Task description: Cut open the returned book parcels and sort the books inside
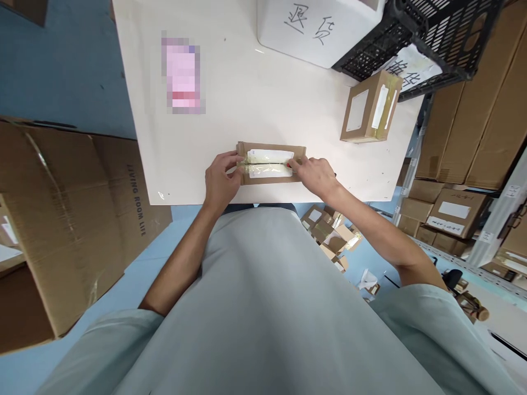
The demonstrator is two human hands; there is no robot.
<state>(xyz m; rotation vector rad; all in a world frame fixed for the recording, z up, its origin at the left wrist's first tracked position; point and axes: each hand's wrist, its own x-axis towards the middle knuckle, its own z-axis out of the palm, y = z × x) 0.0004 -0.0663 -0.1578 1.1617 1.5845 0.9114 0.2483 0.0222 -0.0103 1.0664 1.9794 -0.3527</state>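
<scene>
Cardboard box point(269, 176) lies flat at the table's point(247, 99) near edge. Left hand point(220, 181) grips its left end; right hand point(315, 174) pinches the right end of the tape seam point(267, 163). Judged step: working the seam. Next move needs a steady left-hand hold.

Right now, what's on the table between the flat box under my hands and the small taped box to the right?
Nothing. In the head view, only bare white table lies between the flat box and the small taped box.
</scene>
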